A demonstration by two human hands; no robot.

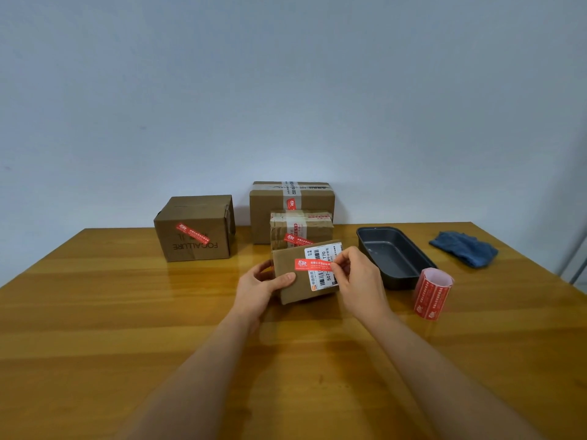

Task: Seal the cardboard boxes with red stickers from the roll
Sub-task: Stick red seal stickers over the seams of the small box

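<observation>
The near half of the wooden table (127, 328) lies bare up to its near edge. The flat box (292, 287) stands in the middle, just in front of three stickered boxes (197, 230). The left hand (260, 287) grips the flat box's left side, thumb on top. The right hand (359, 277) pinches the right end of a red sticker (313, 265) across the box's top. The sticker roll (432, 293) stands upright to the right, beside a dark tray (409, 274).
</observation>
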